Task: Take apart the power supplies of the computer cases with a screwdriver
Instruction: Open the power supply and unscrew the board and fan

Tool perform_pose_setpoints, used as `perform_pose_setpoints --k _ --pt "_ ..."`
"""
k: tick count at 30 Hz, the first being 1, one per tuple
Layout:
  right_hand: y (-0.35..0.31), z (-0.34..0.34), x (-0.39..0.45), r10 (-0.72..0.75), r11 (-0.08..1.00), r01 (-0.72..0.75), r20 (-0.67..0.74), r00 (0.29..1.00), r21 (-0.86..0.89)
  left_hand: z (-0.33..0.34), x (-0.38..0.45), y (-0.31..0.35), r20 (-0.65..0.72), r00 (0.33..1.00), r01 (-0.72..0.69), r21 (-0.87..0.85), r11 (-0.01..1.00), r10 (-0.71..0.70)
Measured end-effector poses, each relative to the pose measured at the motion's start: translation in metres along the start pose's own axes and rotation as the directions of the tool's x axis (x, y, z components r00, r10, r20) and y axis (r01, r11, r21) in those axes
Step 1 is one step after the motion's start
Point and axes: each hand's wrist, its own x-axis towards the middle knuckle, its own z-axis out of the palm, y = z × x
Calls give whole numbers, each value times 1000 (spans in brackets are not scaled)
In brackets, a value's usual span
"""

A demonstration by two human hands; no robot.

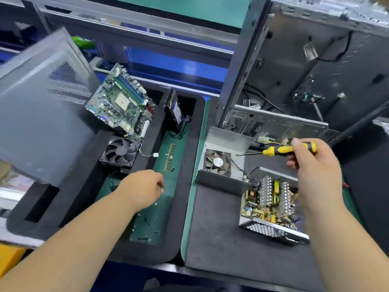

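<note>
At the left of the bench, removed parts (motherboard (121,102), cooler fan (120,152), memory stick (169,157)) are laid in and around the foam-edged parts tray (187,165), probably for sorting, and the left hand (145,190) hovers over loose screws (150,220) on its green floor, fingers curled under, seemingly to drop one; whether it pinches anything cannot be told. Right of it, the power supply (271,205) lies opened beside its lifted fan cover (221,163) before the computer case (305,70), while the right hand (315,163) grips the screwdriver (280,150) clear above it, tip pointing left.

Left hand (145,189) curled, low; right hand (311,163) raised, fingers clenched.
</note>
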Motion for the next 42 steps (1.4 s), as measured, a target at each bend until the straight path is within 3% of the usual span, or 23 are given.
perform_pose_setpoints --k 5,11,13,16,18,23,28,31,37,42 --pt "-9 -5 -13 -54 986 43 -64 996 -164 -12 14 4 -174 981 -122 -235 964 81" --pt "-12 -5 -20 -182 924 172 2 983 -342 -27 30 37 -329 909 -385 -422 821 257" --pt "-9 -5 -20 -195 918 186 11 981 -350 -27 32 56 -299 878 -471 -397 788 374" --pt "0 -1 -27 -172 951 156 -38 984 -266 -22 36 81 -228 835 -544 -204 814 502" --pt "11 3 -39 -145 973 121 -112 983 -196 -21 39 95 -214 832 -544 -127 829 512" --pt "44 1 -67 -58 998 56 -255 965 -16 -28 53 126 -239 842 -532 -227 816 483" --pt "63 -1 -70 -16 995 52 -362 932 89 -28 77 170 -78 887 -455 -323 830 456" --pt "70 0 -73 -88 992 116 -368 926 55 -21 83 185 -2 887 -434 -344 832 462" --pt "83 -22 -60 -170 979 199 -353 920 47 -19 79 195 -85 895 -442 -302 845 438" --pt "92 -54 -36 -107 976 161 -322 941 146 -14 68 209 -94 919 -394 -241 887 383"
